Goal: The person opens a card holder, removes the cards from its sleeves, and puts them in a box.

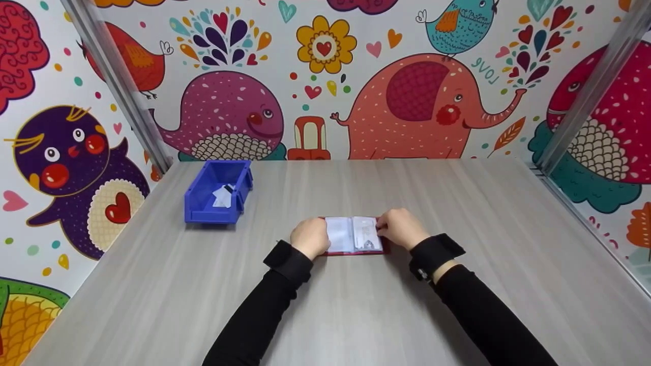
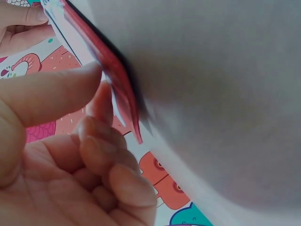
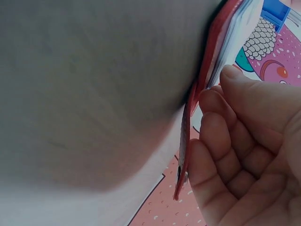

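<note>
A red card holder (image 1: 339, 239) with clear plastic sleeves lies spread flat on the table, between both hands. A white printed card (image 1: 366, 234) shows in its right-hand sleeve. My left hand (image 1: 311, 238) pinches the holder's left edge between thumb and forefinger, the other fingers curled, as the left wrist view shows. On the right side, my right hand (image 1: 403, 229) pinches the edge of the sleeves with thumb (image 3: 235, 77) and forefinger. In the right wrist view a red flap (image 3: 184, 155) with a metal snap sticks out past the sleeves, against the curled fingers.
A blue plastic bin (image 1: 210, 217) stands at the back left of the wood-grain table (image 1: 457, 203), with a few white cards (image 1: 222, 197) inside. Cartoon-printed walls (image 1: 315, 76) with metal posts (image 1: 119, 86) close off the back and sides.
</note>
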A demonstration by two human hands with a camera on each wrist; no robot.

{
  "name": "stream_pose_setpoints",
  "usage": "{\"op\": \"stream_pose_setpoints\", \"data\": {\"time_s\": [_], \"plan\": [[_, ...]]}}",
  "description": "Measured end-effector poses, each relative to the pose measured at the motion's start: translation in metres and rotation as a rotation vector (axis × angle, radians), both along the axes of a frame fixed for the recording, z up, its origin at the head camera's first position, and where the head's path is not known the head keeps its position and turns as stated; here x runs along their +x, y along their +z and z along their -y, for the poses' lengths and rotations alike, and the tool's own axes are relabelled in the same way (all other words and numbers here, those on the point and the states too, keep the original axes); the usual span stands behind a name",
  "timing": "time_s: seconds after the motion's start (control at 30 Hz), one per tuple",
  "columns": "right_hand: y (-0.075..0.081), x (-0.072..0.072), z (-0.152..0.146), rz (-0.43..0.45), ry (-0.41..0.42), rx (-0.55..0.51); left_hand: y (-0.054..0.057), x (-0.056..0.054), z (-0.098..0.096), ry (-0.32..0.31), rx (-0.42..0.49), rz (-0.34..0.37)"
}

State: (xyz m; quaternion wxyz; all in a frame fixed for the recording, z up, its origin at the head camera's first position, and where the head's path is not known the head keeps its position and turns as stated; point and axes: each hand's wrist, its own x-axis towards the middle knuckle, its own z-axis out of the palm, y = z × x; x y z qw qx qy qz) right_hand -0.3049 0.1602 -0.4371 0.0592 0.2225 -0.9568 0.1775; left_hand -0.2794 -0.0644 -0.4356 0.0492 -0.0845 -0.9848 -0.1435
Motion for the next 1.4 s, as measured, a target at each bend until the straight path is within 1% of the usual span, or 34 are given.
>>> {"op": "stream_pose_setpoints", "data": {"time_s": [0.13, 0.37, 0.6, 0.77, 0.8, 1.0, 1.03, 1.07, 1.27, 1.33, 1.4], "plan": [[0.001, 0.000, 0.001, 0.005, -0.005, -0.001, -0.001, -0.001, 0.000, -0.009, 0.000, -0.006], [0.000, -0.001, 0.002, 0.021, -0.032, -0.010, 0.000, -0.001, 0.001, -0.002, 0.020, 0.009], [-0.001, -0.001, 0.002, -0.002, -0.019, 0.002, 0.002, 0.001, 0.002, 0.005, 0.031, 0.013], [-0.001, -0.001, 0.001, 0.005, -0.037, 0.001, 0.001, -0.001, 0.001, 0.008, 0.037, 0.014], [-0.001, -0.001, 0.001, 0.005, -0.039, 0.001, -0.002, -0.004, 0.001, 0.009, 0.034, 0.005], [-0.001, -0.001, 0.000, 0.002, -0.032, -0.006, 0.002, -0.001, -0.003, 0.030, 0.017, 0.022], [-0.001, -0.001, 0.000, 0.001, -0.030, -0.006, 0.005, 0.001, -0.004, 0.033, 0.017, 0.033], [-0.001, -0.001, 0.000, 0.002, -0.029, -0.007, 0.006, 0.001, -0.005, 0.031, 0.017, 0.036], [-0.001, -0.001, 0.000, 0.012, -0.035, -0.007, 0.008, 0.001, -0.011, 0.022, 0.057, 0.047], [-0.001, -0.001, 0.000, 0.013, -0.035, -0.003, 0.009, 0.002, -0.013, 0.007, 0.084, 0.043], [-0.001, -0.002, 0.001, 0.015, -0.037, -0.001, 0.010, 0.002, -0.015, -0.022, 0.116, 0.021]]}}
